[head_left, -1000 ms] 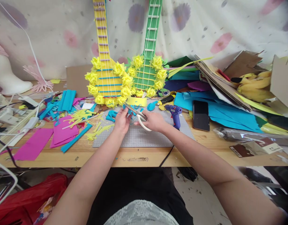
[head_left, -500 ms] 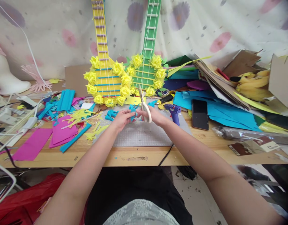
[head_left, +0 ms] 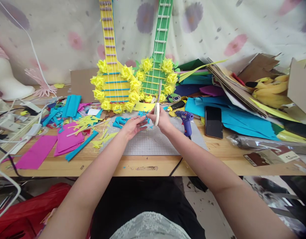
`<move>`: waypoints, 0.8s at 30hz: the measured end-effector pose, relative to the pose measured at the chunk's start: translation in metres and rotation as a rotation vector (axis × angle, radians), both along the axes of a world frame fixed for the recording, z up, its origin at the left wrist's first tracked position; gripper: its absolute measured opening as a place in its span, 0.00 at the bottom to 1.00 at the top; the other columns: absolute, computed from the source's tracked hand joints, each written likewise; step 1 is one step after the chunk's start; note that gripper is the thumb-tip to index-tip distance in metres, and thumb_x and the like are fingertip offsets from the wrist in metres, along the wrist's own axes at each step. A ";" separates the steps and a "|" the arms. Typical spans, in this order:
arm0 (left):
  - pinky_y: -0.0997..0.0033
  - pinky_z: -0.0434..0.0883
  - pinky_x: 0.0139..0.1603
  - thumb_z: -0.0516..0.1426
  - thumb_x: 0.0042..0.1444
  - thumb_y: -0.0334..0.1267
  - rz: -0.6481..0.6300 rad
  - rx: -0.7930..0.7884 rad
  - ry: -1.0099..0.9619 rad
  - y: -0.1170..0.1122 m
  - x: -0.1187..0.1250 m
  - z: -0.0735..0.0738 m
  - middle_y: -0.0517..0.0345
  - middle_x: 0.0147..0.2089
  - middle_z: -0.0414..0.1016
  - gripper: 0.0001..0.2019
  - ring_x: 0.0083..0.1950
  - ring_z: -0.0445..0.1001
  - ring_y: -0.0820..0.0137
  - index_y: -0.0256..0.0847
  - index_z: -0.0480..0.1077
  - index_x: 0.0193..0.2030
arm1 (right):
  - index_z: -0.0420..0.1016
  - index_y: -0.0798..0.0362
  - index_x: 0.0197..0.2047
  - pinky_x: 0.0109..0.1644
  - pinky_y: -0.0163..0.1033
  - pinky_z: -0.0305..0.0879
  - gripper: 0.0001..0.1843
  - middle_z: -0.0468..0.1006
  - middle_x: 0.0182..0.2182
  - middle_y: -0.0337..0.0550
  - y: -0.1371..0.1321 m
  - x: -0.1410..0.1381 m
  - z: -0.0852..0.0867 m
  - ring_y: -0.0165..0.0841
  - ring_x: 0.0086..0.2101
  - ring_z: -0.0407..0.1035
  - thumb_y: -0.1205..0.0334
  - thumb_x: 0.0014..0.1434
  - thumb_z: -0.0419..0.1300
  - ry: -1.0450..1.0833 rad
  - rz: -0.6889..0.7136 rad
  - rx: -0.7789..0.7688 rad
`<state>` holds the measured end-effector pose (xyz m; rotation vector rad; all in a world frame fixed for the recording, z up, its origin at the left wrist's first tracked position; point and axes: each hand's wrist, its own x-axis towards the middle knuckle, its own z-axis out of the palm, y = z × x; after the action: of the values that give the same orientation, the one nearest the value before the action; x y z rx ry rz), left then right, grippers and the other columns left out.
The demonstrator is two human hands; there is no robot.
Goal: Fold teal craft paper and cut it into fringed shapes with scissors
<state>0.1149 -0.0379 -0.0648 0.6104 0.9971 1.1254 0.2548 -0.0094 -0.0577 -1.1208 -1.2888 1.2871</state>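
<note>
My right hand point(head_left: 162, 119) is closed around a pair of scissors point(head_left: 157, 113) with white handles, the blades pointing up and away from me. My left hand point(head_left: 135, 126) is held palm up with a small fringed piece of blue crepe paper point(head_left: 143, 114) at its fingertips. The fingertips of my right hand meet the left at this blue piece. More cut blue paper point(head_left: 120, 121) lies just left of my hands on the grey cutting mat point(head_left: 153, 146). To the right of my hands stands a purple glue gun point(head_left: 186, 120).
Two paper guitars, one yellow point(head_left: 115, 88) and one green point(head_left: 156, 69), lean at the back with yellow paper flowers. Magenta sheets point(head_left: 68, 141) and yellow scraps point(head_left: 89, 122) lie left. A phone point(head_left: 214, 121), blue paper point(head_left: 244, 116) and cardboard point(head_left: 257, 68) lie right.
The scissors have turned, their blades now leaning slightly right instead of left. My left fingers have opened out a little, and both hands still meet at the blue paper.
</note>
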 end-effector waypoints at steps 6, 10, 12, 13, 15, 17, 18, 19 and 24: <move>0.75 0.71 0.33 0.68 0.39 0.32 0.220 0.020 -0.033 -0.001 0.019 -0.005 0.59 0.29 0.76 0.09 0.30 0.72 0.76 0.37 0.74 0.29 | 0.55 0.50 0.31 0.27 0.33 0.56 0.32 0.65 0.24 0.30 -0.002 -0.009 -0.006 0.25 0.24 0.60 0.46 0.31 0.69 0.078 -0.109 -0.065; 0.73 0.72 0.34 0.69 0.37 0.34 0.310 0.085 0.046 0.000 0.018 -0.006 0.60 0.27 0.74 0.10 0.29 0.72 0.75 0.36 0.73 0.26 | 0.57 0.51 0.31 0.27 0.34 0.57 0.30 0.65 0.22 0.31 -0.001 0.004 -0.005 0.25 0.23 0.59 0.39 0.37 0.66 -0.014 0.054 -0.031; 0.71 0.73 0.35 0.69 0.36 0.35 0.325 0.123 0.062 0.000 0.013 -0.005 0.60 0.26 0.74 0.11 0.30 0.72 0.74 0.36 0.72 0.25 | 0.60 0.52 0.32 0.28 0.35 0.57 0.30 0.67 0.23 0.34 -0.001 0.018 0.000 0.26 0.23 0.60 0.35 0.42 0.62 -0.131 0.245 0.005; 0.70 0.73 0.36 0.69 0.36 0.35 0.322 0.138 0.066 -0.001 0.010 -0.004 0.59 0.26 0.74 0.11 0.30 0.73 0.73 0.35 0.72 0.25 | 0.61 0.52 0.31 0.28 0.35 0.58 0.30 0.67 0.23 0.35 -0.001 0.026 0.003 0.26 0.23 0.60 0.33 0.44 0.61 -0.221 0.345 0.013; 0.69 0.73 0.37 0.68 0.36 0.35 0.314 0.156 0.077 -0.001 0.005 -0.001 0.59 0.26 0.74 0.11 0.31 0.74 0.72 0.35 0.72 0.25 | 0.61 0.53 0.29 0.31 0.36 0.60 0.29 0.65 0.23 0.35 -0.002 0.041 0.010 0.27 0.25 0.60 0.32 0.46 0.60 -0.403 0.540 0.043; 0.68 0.73 0.37 0.68 0.35 0.34 0.315 0.162 0.088 0.000 0.001 0.001 0.59 0.26 0.74 0.11 0.31 0.74 0.71 0.36 0.71 0.25 | 0.61 0.52 0.29 0.33 0.36 0.61 0.30 0.64 0.23 0.35 -0.004 0.050 0.016 0.27 0.26 0.61 0.31 0.49 0.57 -0.516 0.678 0.073; 0.69 0.73 0.37 0.68 0.35 0.34 0.316 0.163 0.091 0.000 0.001 0.002 0.58 0.27 0.74 0.11 0.32 0.75 0.71 0.36 0.71 0.25 | 0.60 0.52 0.29 0.33 0.36 0.62 0.30 0.64 0.23 0.35 -0.005 0.053 0.018 0.28 0.26 0.61 0.30 0.50 0.54 -0.551 0.721 0.085; 0.69 0.73 0.37 0.68 0.35 0.34 0.317 0.164 0.091 0.000 0.000 0.003 0.58 0.27 0.74 0.11 0.32 0.75 0.71 0.36 0.71 0.26 | 0.60 0.51 0.29 0.34 0.37 0.62 0.30 0.64 0.24 0.35 -0.006 0.054 0.020 0.28 0.26 0.61 0.29 0.51 0.52 -0.576 0.750 0.092; 0.71 0.72 0.34 0.67 0.37 0.33 0.321 0.127 0.091 -0.001 0.003 0.007 0.56 0.28 0.75 0.09 0.34 0.76 0.69 0.36 0.71 0.25 | 0.59 0.51 0.28 0.32 0.36 0.60 0.32 0.63 0.23 0.35 -0.010 0.051 0.021 0.28 0.26 0.60 0.27 0.51 0.50 -0.636 0.779 0.081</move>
<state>0.1183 -0.0387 -0.0575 0.6211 1.1353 1.4627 0.3054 -0.0195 -0.0367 -1.0385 -2.3951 1.4376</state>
